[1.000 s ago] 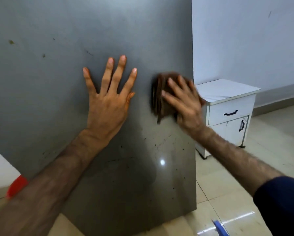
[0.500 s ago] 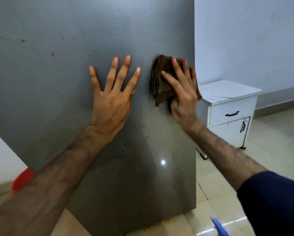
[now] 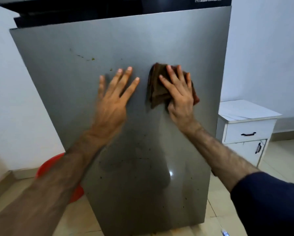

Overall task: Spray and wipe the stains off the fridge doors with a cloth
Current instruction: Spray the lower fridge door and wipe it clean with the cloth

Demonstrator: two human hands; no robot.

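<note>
Both hands rose; right hand (image 3: 180,97) presses cloth (image 3: 157,89), left hand (image 3: 114,101) flat.

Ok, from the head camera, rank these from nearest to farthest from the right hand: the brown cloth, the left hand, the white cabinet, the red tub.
1. Brown cloth: under the right hand.
2. Left hand: beside it, leftward on the fridge door.
3. White cabinet: right of the fridge.
4. Red tub: lower left, on the floor.

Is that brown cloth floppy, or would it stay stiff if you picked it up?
Probably floppy: the brown cloth shows soft folds and a loose corner hanging under the right hand. It looks light, since flat fingers alone pin it to the fridge door. It likely slides easily on that smooth surface.
</note>
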